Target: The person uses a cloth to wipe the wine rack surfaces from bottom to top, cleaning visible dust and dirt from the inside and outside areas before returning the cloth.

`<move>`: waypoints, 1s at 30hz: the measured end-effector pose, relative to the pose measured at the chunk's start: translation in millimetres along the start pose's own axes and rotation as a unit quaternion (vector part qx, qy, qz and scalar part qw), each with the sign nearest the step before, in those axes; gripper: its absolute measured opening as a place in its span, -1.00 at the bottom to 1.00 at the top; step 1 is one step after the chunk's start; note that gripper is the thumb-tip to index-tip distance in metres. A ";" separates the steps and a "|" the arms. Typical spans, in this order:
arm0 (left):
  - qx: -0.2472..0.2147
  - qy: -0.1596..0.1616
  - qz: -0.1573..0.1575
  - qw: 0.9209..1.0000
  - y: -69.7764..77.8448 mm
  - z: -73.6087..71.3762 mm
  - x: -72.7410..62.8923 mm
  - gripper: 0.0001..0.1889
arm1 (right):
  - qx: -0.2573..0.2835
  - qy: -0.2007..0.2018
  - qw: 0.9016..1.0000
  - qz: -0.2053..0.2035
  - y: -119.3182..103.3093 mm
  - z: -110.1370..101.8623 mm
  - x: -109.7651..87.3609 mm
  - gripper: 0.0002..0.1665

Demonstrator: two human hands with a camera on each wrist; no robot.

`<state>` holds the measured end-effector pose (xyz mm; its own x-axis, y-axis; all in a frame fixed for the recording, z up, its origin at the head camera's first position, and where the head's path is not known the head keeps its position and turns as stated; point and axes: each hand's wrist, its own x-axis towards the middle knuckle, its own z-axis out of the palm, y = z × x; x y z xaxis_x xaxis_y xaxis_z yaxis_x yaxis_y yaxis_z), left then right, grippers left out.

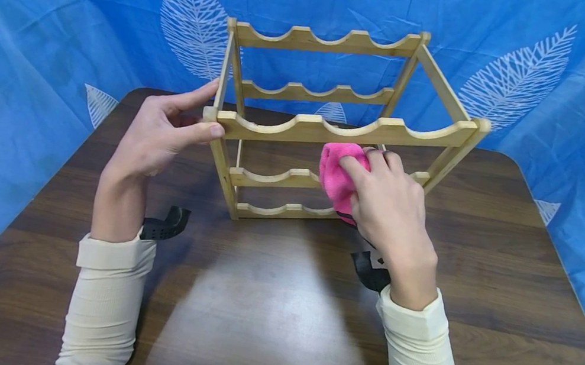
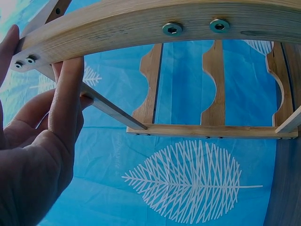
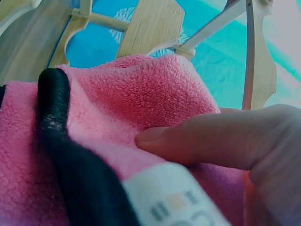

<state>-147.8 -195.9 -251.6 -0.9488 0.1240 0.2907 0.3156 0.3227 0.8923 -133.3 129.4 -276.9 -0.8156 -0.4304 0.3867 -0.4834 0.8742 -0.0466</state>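
A light wooden wine rack [image 1: 325, 129] with scalloped rails stands on the table. At its top front left corner my left hand [image 1: 151, 126] grips the frame, thumb on the front and fingers along the side bar. The left wrist view shows those fingers [image 2: 66, 103] against the wood beside an upright with metal bolts [image 2: 172, 28]. A fluffy pink cloth [image 1: 337, 172] with black edging is bunched in my right hand [image 1: 389, 198], just under the top front rail. In the right wrist view the thumb presses into the cloth [image 3: 141, 94], and a white printed label [image 3: 174, 197] shows on it.
The dark brown wooden table [image 1: 269, 305] reflects light in front of the rack. Blue curtains [image 1: 311, 0] with white leaf prints surround the back and sides. Black wrist mounts [image 1: 166, 226] sit on both wrists.
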 end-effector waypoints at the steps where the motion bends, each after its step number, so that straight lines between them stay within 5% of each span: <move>1: 0.000 -0.001 0.000 1.000 -0.1 -0.2 -0.1 -0.39 | 0.000 -0.004 1.000 0.002 0.8 -0.1 -0.1 -0.55; 30: -0.026 -0.008 0.005 1.000 -0.4 0.0 -0.3 -0.39 | 0.043 -0.050 0.996 0.064 32.2 -3.1 -2.3 -0.36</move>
<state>-147.6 -196.1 -252.0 -0.9450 0.1419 0.2947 0.3235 0.2728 0.9061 -146.0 159.2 -276.4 -0.8978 -0.3401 0.2799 -0.3950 0.9029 -0.1699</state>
